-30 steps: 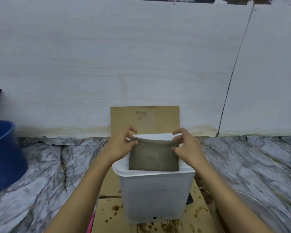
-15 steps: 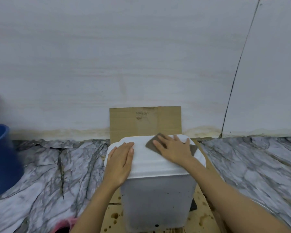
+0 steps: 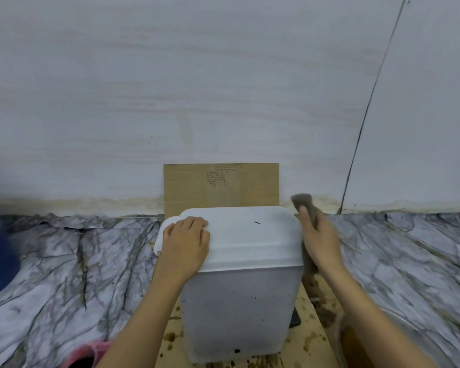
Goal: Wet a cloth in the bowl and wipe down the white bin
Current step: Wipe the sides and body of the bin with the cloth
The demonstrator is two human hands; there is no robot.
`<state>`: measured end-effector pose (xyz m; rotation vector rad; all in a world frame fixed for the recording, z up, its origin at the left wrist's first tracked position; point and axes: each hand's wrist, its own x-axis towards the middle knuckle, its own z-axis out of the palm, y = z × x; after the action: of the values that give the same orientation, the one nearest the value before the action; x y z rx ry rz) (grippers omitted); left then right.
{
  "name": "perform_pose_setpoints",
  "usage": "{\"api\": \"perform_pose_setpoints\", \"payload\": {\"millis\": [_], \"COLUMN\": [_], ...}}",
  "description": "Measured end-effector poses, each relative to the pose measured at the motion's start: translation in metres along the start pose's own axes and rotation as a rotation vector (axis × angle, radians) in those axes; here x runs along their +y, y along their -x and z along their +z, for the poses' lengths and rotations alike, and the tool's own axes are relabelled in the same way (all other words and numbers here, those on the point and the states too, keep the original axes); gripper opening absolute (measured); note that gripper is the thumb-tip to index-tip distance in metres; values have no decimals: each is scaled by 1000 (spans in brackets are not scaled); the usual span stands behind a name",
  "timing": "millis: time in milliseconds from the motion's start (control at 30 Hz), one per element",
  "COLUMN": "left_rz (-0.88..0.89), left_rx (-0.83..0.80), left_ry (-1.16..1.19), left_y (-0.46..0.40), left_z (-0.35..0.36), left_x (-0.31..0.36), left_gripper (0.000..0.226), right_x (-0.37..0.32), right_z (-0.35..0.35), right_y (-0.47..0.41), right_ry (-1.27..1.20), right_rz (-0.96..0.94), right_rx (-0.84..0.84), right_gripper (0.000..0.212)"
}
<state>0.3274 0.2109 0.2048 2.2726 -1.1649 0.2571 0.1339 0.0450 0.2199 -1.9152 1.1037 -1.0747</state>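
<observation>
A person wipes down the white bin [image 3: 239, 301], which stands on stained cardboard [image 3: 307, 341] between sheets of marble-patterned covering — the wetting step looks done, the wiping under way. The left hand [image 3: 185, 241] lies flat, fingers relaxed, on the closed lid [image 3: 250, 235] to steady it, while the right hand [image 3: 319, 239] presses a grey cloth [image 3: 303, 201] against the bin's right side, its grip partly hidden. The lid looks clean but dark specks dot the front wall — likely the next pass, calling for a firm downward stroke.
</observation>
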Motion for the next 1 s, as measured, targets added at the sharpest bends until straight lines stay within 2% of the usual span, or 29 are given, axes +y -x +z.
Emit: {"api": "perform_pose_setpoints", "payload": {"millis": [133, 200, 300, 367, 433, 500, 600, 667, 733, 767, 833, 900, 1000], "left_rz": [-10, -6, -9, 4, 7, 0, -13, -10, 0, 5, -1, -22, -37], "left_rx": [44, 46, 45, 58, 59, 53, 49, 43, 30, 23, 3, -4, -15], "left_ry": [28, 39, 30, 21, 19, 28, 40, 36, 36, 39, 42, 35, 14], "left_y": [14, 12, 8, 9, 10, 9, 9, 10, 9, 7, 2, -4, -11], "left_z": [5, 5, 5, 6, 7, 8, 8, 7, 6, 5, 3, 2, 3], "left_x": [-6, -10, -9, -9, -11, -11, -9, -9, -9, -9, -9, -11, -14], "left_gripper": [42, 44, 47, 54, 51, 45, 44, 44, 46, 47, 51, 53, 57], "right_x": [-31, -34, -31, -28, -23, -20, -26, -34, -37, -37, -35, -35, -22], "right_z": [38, 52, 50, 36, 17, 1, -8, -3, 12, 23, 49, 66, 56], "right_y": [-28, -22, 3, 22, 40, 51, 38, 14, -5, -10, -3, 15, 41], "right_ry": [518, 657, 519, 246, 53, -32, -219, -154, 91, 292, 651, 630, 338], "right_rz": [-89, -218, -417, -399, -307, -250, -198, -164, -96, -97, -252, -456, -639], "right_rx": [-393, -523, -626, -644, -695, -638, -334, -192, -247, -309, -398, -388, -453], "right_gripper": [46, 49, 49, 39, 21, 19, 24, 29, 37, 43, 49, 47, 38]}}
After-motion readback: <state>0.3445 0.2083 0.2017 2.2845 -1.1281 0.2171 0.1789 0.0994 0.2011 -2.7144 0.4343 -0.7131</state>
